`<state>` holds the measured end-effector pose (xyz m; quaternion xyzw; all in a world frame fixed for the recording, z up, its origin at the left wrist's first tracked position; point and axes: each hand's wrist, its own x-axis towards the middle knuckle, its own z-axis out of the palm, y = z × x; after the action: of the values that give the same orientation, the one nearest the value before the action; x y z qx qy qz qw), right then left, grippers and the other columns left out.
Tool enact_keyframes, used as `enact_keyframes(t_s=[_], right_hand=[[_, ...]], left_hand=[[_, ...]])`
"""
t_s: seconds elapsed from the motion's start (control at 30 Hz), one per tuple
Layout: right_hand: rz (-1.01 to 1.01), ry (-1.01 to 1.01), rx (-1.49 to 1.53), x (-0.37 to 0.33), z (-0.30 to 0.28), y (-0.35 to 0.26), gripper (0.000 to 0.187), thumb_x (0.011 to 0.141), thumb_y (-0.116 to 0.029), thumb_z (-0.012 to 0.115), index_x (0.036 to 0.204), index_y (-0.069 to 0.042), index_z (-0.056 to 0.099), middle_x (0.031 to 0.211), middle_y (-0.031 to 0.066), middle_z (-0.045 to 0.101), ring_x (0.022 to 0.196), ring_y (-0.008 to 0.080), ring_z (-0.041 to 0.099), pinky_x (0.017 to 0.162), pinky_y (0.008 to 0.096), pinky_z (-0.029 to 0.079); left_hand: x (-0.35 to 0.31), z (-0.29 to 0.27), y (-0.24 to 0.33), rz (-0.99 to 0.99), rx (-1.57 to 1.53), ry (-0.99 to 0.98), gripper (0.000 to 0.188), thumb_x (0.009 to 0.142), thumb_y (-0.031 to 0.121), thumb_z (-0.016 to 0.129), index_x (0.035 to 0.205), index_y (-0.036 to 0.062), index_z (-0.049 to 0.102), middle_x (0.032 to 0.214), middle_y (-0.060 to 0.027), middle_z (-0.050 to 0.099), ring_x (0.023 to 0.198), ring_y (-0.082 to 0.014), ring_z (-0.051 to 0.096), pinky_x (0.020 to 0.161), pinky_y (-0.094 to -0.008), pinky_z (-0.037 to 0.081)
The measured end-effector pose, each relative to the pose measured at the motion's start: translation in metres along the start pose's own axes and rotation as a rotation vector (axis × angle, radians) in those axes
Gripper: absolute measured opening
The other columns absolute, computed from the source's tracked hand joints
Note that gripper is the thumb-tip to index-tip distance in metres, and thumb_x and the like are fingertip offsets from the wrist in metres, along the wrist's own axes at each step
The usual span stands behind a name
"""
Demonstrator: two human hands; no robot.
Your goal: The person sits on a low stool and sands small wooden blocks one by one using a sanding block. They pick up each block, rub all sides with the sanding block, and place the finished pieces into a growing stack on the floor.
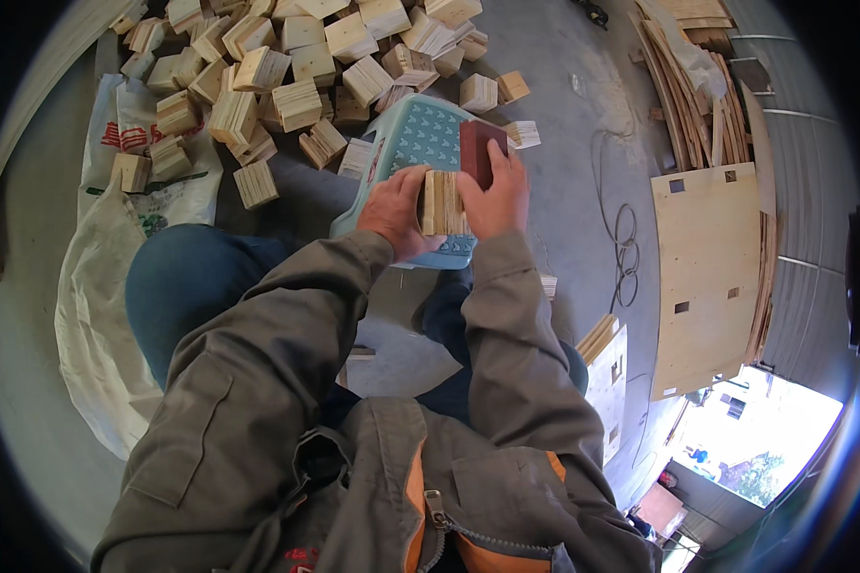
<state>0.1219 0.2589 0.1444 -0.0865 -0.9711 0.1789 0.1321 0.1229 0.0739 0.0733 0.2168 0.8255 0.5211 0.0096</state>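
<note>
Over a light blue plastic stool (420, 143) with a patterned top, my left hand (397, 215) is closed round a layered plywood block (441, 203), fingers on its left side and beneath it. My right hand (500, 196) is closed on a dark red rectangular block (475, 153), with the fingers over its right side. The right thumb lies against the upper right edge of the plywood block. The palm hides the lower part of the red block. Whether the red block rests on the stool, I cannot tell.
A large heap of plywood blocks (296, 103) covers the floor beyond and left of the stool. A white woven sack (105, 277) lies at the left. Plywood sheets (707, 277) lean at the right, near a loose cable (625, 250) on the floor.
</note>
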Motion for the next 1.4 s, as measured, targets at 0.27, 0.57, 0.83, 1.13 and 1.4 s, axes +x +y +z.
enact_keyframes(t_s=[0.27,0.57,0.83,1.13,1.4], right_hand=[[0.007,0.029,0.061,-0.139,-0.037,-0.016,0.081,0.084,-0.025,0.085,0.157,-0.008,0.053,0.157,0.0334,0.046,0.14,0.0512,0.05,0.116,0.0581,0.042],[0.062,0.047,0.269,-0.094,-0.023,0.002,0.077,0.086,-0.023,0.084,0.155,-0.005,0.056,0.152,0.0298,0.054,0.138,0.0437,0.056,0.114,0.0518,0.047],[0.436,-0.262,1.082,0.028,-0.011,0.025,0.067,0.094,-0.01,0.077,0.156,0.002,0.056,0.143,0.0144,0.068,0.124,0.0208,0.068,0.108,0.035,0.054],[0.659,-0.217,1.185,-0.074,-0.037,0.028,0.066,0.098,-0.007,0.07,0.16,0.0,0.051,0.146,0.0121,0.065,0.126,0.0188,0.065,0.109,0.0329,0.052],[0.679,-0.148,1.197,-0.131,-0.043,0.03,0.068,0.096,-0.008,0.072,0.16,0.001,0.051,0.142,0.0108,0.067,0.124,0.0177,0.065,0.109,0.0332,0.051]], left_hand=[[0.002,0.001,-0.005,0.031,0.003,0.009,0.106,0.064,0.029,0.098,0.152,0.0099,0.043,0.143,-0.0205,0.058,0.129,-0.0442,0.06,0.11,-0.0512,0.051],[0.001,-0.002,-0.003,0.01,-0.006,-0.009,0.108,0.064,0.029,0.099,0.153,0.0103,0.042,0.145,-0.0201,0.056,0.131,-0.0436,0.058,0.112,-0.0508,0.048],[0.001,-0.002,-0.001,0.006,0.006,-0.027,0.111,0.064,0.031,0.1,0.155,0.012,0.04,0.146,-0.018,0.055,0.132,-0.0422,0.058,0.112,-0.0506,0.047],[0.001,0.001,-0.004,0.027,0.025,-0.012,0.11,0.065,0.032,0.099,0.155,0.0116,0.041,0.145,-0.0184,0.056,0.13,-0.0422,0.059,0.111,-0.05,0.048],[0.004,0.003,-0.006,0.041,0.008,-0.003,0.106,0.068,0.035,0.097,0.154,0.0105,0.041,0.146,-0.0205,0.056,0.13,-0.0434,0.059,0.111,-0.0515,0.048]])
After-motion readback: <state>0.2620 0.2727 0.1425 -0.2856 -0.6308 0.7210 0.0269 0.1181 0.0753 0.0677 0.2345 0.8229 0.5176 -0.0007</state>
